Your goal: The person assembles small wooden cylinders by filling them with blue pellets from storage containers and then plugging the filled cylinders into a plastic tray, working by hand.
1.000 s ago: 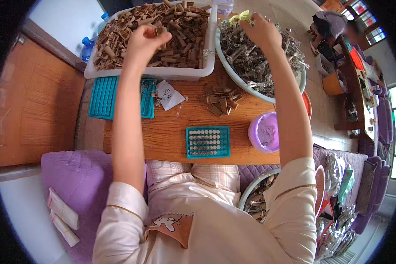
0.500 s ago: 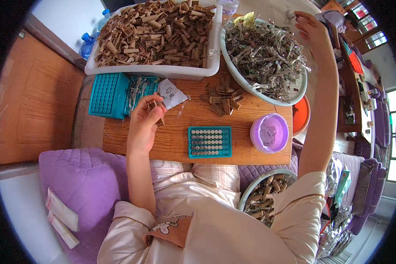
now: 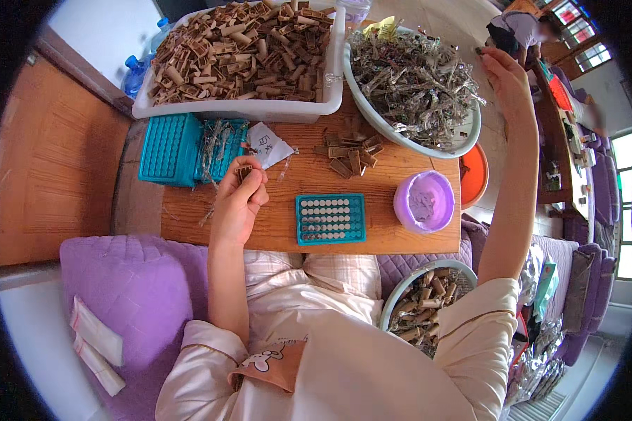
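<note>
My left hand (image 3: 239,198) rests over the wooden board (image 3: 288,231) and pinches a small brown tube (image 3: 244,172) between its fingertips. My right hand (image 3: 504,76) is raised far out to the right, past the rim of the pale bowl (image 3: 372,116) of silvery foil strips (image 3: 411,77); something tiny and dark sits at its fingertips, too small to tell. A teal tray with rows of white discs (image 3: 330,218) lies on the board in front of me. A few loose brown tubes (image 3: 347,154) lie near the bowl.
A white tub (image 3: 260,109) heaped with brown tubes stands at the back. Two teal moulds (image 3: 172,149) and a white paper scrap (image 3: 267,144) lie left of centre. A purple cup (image 3: 424,202), an orange dish (image 3: 476,175) and a bowl of tubes (image 3: 421,305) sit right. A purple cushion (image 3: 130,281) lies left.
My left hand came back from the white tub to the board with a brown tube. My right hand left the foil bowl and swung out to the right.
</note>
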A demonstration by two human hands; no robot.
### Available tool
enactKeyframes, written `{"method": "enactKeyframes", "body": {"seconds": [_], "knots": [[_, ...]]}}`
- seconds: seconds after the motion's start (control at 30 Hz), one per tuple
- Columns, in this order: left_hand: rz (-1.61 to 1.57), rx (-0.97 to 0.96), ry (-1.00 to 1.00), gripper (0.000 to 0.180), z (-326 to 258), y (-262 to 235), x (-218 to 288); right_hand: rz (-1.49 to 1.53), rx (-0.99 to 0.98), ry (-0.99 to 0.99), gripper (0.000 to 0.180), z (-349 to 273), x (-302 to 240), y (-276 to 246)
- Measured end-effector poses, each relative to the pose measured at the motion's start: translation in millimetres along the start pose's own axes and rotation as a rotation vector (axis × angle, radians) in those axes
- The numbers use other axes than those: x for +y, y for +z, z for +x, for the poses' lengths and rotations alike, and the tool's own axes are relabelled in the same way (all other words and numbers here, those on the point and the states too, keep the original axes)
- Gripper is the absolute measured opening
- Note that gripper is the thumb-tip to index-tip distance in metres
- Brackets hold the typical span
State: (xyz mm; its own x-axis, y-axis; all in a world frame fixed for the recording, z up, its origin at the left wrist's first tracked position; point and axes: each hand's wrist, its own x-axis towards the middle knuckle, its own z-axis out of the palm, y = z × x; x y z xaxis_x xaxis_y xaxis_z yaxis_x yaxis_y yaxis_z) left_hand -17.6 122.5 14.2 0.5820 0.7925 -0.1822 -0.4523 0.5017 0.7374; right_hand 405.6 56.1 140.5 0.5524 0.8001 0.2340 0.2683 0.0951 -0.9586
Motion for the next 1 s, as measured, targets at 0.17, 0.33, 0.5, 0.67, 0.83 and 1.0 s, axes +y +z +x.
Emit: {"method": "enactKeyframes", "body": {"seconds": [0.17,0.33,0.5,0.67,0.83,1.0], "knots": [[0.002,-0.008,-0.003,0.009,-3,-1,-1,0.298,-0.077,-0.021,0.016,-1,7,3],[0.005,-0.008,-0.021,0.009,-5,-4,-4,0.423,-0.007,-0.069,0.013,0,11,2],[0.010,-0.014,-0.029,0.008,-7,-1,-5,0.491,-0.095,-0.145,0.019,-7,8,5],[0.290,-0.019,0.288,0.020,-23,27,0,0.481,-0.262,-0.108,0.023,-69,-22,82],[0.843,-0.090,0.523,0.038,-56,83,29,0.422,-0.508,-0.047,0.027,-157,-39,152],[0.886,-0.114,0.521,0.027,-49,84,7,0.447,-0.478,-0.038,0.028,-196,-28,184]]}}
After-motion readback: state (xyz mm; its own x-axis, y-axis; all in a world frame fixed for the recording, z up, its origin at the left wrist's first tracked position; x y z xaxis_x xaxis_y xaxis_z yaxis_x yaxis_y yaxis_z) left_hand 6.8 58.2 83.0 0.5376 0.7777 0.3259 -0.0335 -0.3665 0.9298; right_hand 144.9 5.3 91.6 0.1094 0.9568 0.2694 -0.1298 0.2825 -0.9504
